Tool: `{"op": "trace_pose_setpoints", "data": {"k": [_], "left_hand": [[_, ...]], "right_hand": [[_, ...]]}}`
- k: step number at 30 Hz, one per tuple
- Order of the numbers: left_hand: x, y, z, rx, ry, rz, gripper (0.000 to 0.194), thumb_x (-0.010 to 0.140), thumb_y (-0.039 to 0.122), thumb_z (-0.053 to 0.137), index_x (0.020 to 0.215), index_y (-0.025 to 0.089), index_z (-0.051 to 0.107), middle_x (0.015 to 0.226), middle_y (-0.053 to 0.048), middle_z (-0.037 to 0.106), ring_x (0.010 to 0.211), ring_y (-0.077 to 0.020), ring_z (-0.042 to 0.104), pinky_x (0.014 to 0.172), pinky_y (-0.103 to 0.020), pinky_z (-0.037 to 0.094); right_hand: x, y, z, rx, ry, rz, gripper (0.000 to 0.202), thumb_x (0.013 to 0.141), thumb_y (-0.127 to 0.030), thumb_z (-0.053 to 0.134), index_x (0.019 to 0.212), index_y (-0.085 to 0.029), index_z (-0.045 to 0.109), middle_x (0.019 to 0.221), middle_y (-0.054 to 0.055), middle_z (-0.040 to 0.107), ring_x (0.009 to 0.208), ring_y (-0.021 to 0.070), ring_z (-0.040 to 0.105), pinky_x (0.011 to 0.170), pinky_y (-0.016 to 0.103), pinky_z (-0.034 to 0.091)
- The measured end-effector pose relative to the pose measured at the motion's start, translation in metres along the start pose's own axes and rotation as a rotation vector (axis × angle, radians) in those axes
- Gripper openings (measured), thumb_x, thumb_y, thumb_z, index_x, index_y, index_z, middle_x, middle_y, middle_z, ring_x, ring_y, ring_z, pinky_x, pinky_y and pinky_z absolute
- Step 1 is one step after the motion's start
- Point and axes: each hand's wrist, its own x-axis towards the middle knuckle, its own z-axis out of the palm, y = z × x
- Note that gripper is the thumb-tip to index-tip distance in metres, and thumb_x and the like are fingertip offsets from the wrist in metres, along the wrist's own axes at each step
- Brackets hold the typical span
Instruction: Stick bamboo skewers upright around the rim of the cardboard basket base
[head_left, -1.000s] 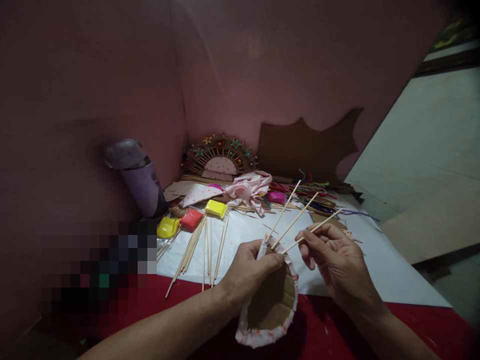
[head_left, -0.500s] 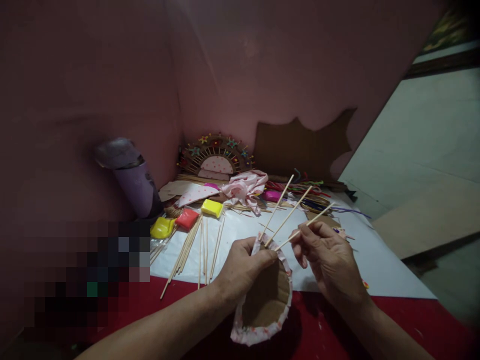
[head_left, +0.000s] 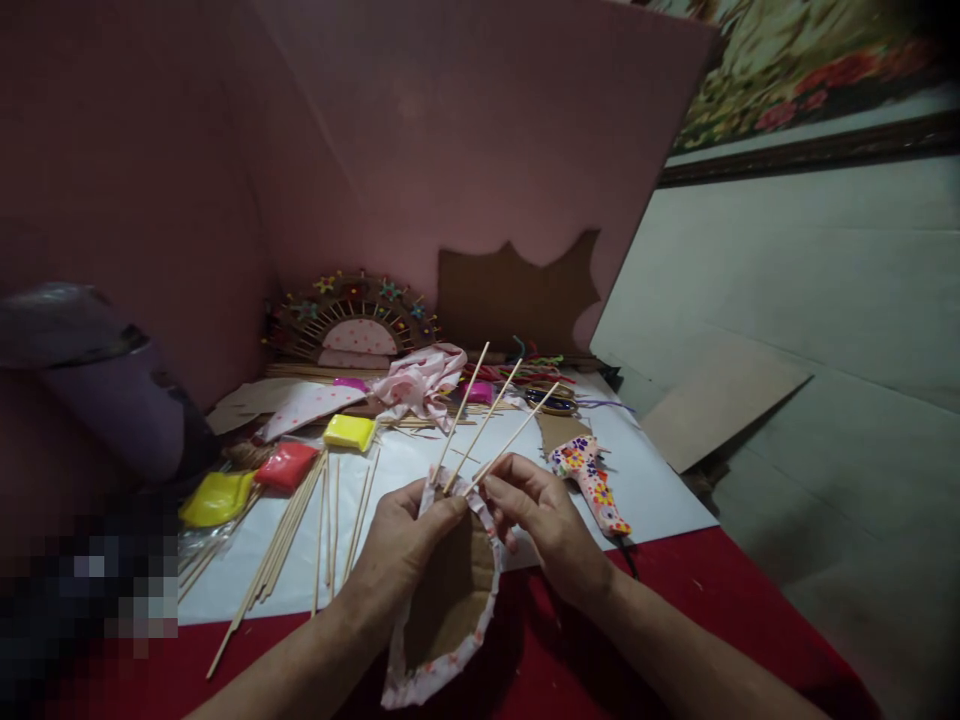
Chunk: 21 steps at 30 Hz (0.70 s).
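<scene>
While clamping cardboard (head_left: 446,600) in left hand (head_left: 397,540), probably to steady three sticks (head_left: 484,425) at rim, pinching rightmost low with right hand (head_left: 551,525), apparently to guide angle. Holding all above tabletop (head_left: 712,590), toward near edge. Across near edge of paper (head_left: 660,500): more sticks (head_left: 289,530), perhaps for easy reach.

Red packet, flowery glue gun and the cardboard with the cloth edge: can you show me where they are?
Red packet (head_left: 287,467): head view, middle of its top.
Flowery glue gun (head_left: 596,485): head view, on its grip.
Cloth-edged cardboard (head_left: 454,600): head view, its bare brown middle.
</scene>
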Motion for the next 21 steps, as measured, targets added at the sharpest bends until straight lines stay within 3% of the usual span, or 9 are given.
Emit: {"op": "trace_pose_setpoints", "data": {"k": [5,21], "left_hand": [[-0.0014,0.0020,0.0027,0.044,-0.015,0.056,0.007,0.067,0.023,0.066,0.065,0.016,0.067,0.056,0.001,0.064,0.052,-0.0114,0.055,0.053,-0.020,0.041],[0.0025,-0.0031,0.0017,0.079,-0.065,0.016,0.008,0.068,0.024,0.064,0.069,0.017,0.067,0.064,-0.001,0.067,0.061,-0.0144,0.057,0.060,-0.023,0.041]], "right_hand": [[-0.0001,-0.0033,0.0018,-0.015,0.004,0.000,0.023,0.071,-0.037,0.063,0.072,-0.015,0.055,0.059,-0.003,0.051,0.049,0.0073,0.045,0.040,0.018,0.031],[0.0044,0.0035,-0.0037,0.003,0.036,-0.017,0.016,0.071,-0.028,0.062,0.066,-0.016,0.053,0.052,-0.005,0.050,0.042,0.0063,0.040,0.038,0.018,0.029]]}}
